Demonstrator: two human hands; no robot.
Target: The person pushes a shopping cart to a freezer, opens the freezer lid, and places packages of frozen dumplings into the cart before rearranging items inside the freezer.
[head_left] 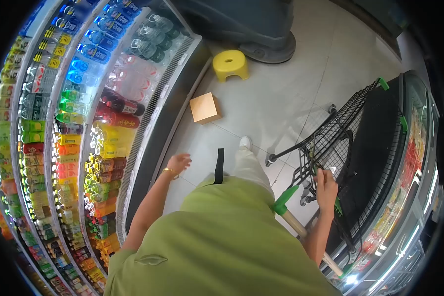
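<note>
My left hand [179, 163], with a gold-coloured bracelet at the wrist, hangs over the floor beside the drinks shelves. Its fingers are slightly bent and apart, and it holds nothing. On the other side, my right hand [326, 189] is at the near end of a black wire shopping cart [338, 135]. Those fingers are curled together by the cart's frame; what they hold, if anything, is hidden. My right forearm crosses above the cart's beige handle bar [295, 223], which has green end pieces.
Bottled drinks [114, 113] fill the lit shelves [155, 106] along the left. A wooden box [205, 108] and a yellow stool [230, 65] stand on the grey tiled floor [286, 93]. Behind them is a large dark grey machine [251, 24]. A lit display case [412, 163] with packaged goods borders the right.
</note>
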